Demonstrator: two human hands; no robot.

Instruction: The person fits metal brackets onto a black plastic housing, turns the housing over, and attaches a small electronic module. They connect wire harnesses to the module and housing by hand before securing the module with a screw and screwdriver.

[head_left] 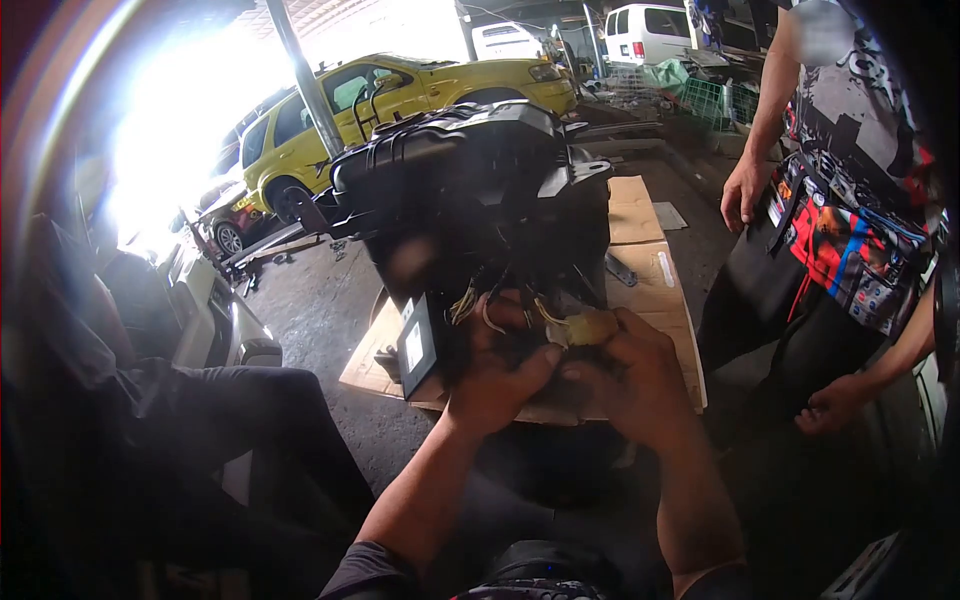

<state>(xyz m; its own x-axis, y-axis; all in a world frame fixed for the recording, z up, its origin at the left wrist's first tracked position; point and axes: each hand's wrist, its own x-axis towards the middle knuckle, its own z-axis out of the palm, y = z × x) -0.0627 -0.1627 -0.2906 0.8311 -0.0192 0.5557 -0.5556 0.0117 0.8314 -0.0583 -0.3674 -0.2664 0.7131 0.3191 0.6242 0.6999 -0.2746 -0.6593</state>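
Note:
A large black plastic automotive housing [480,200] stands in front of me, with thin wires [537,306] hanging from its lower side. My right hand [640,370] is closed around a pale yellowish wire connector [592,328]. To its left, my left hand [500,385] has its fingers curled behind the wires, its thumb beside the connector's whitish end. Shadow partly hides the left fingers. Near the left wrist, a flat dark module with a pale label [415,340] stands tilted against the housing.
Flattened cardboard [650,290] lies under the housing, with a small dark tool [620,269] on it. At right stands a person [850,200], arms hanging down. Another person's dark-trousered leg [240,420] is at left. A yellow car [420,90] is parked behind.

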